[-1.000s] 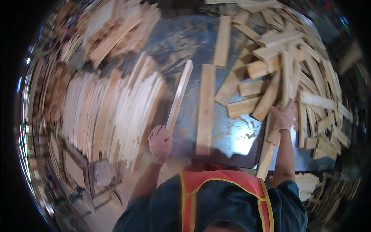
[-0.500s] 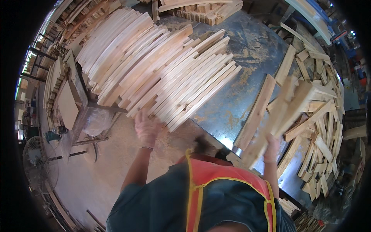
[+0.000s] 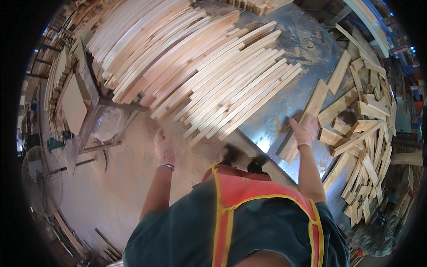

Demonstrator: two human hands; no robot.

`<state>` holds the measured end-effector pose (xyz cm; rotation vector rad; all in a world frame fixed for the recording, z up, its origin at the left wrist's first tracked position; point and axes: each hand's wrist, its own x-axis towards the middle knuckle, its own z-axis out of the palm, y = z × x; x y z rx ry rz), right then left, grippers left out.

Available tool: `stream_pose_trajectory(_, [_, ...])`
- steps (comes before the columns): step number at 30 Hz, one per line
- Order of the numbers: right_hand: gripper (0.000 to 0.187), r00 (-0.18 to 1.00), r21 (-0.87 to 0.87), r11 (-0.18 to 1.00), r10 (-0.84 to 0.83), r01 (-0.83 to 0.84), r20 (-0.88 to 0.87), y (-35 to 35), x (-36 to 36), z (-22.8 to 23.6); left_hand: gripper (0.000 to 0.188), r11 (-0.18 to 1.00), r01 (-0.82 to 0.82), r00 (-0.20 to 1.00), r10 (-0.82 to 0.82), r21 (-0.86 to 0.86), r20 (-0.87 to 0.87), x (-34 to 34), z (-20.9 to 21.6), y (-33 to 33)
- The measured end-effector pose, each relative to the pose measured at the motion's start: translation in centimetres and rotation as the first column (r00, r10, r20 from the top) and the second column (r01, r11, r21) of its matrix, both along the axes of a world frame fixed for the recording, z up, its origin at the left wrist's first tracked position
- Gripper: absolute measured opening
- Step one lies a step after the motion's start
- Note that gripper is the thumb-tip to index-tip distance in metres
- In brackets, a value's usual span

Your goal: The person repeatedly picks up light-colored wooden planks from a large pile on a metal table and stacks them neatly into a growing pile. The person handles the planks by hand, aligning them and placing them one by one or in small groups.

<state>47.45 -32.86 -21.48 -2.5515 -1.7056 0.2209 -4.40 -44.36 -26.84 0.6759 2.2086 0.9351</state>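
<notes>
My left hand (image 3: 163, 147), in a pale glove with a band at the wrist, hangs above the dusty floor just short of the near ends of the wooden strips (image 3: 209, 84). It holds nothing, and its fingers are slightly bent and a little blurred. On the right, my gloved right hand (image 3: 305, 130) lies across a flat wooden board (image 3: 315, 100) on the dark metal tabletop (image 3: 262, 120). Its thumb sticks out past the board's left edge; the other fingers reach over the wood and are partly hard to make out. The long strips lie side by side in a wide row.
Loose offcuts (image 3: 364, 147) are heaped along the table's right side. More cut wood (image 3: 260, 6) is stacked at the far edge. At left stand a rack with a brown panel (image 3: 74, 104), a plastic bag (image 3: 109, 124) and a fan (image 3: 40, 178).
The blurred wood pieces that my right hand held are out of it; that hand has moved up and left onto the flat board. My left hand has drawn back from the strips' ends.
</notes>
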Motion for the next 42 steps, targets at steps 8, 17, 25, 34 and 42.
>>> stream_pose_trajectory(8, [0.083,0.306,-0.013,0.917,-0.147,0.399,-0.941,-5.9,1.1,-6.0,0.046,1.0,0.016,0.591,-0.025,0.019,0.806,3.6,-2.2,0.0])
stream_pose_trajectory(17, [0.082,0.286,-0.146,0.981,-0.104,-0.129,-0.952,2.3,-6.0,-5.6,0.07,0.776,0.571,0.434,-0.563,0.269,0.703,3.0,12.7,9.2])
stream_pose_trajectory(25, [0.091,-0.111,0.086,0.996,0.085,-0.007,-0.99,4.4,-6.9,-5.0,0.067,0.741,0.635,0.369,-0.539,0.218,0.757,11.8,23.2,14.2])
stream_pose_trajectory(34, [0.059,-0.388,-0.029,0.91,-0.206,-0.415,-0.898,3.2,-0.3,7.6,0.062,0.671,0.662,0.135,-0.545,0.334,0.828,25.9,15.7,18.1])
stream_pose_trajectory(42, [0.049,0.476,0.254,0.963,0.264,-0.086,-0.839,12.5,13.5,-0.2,0.037,0.837,0.495,0.344,-0.434,0.233,0.833,31.3,13.0,18.4])
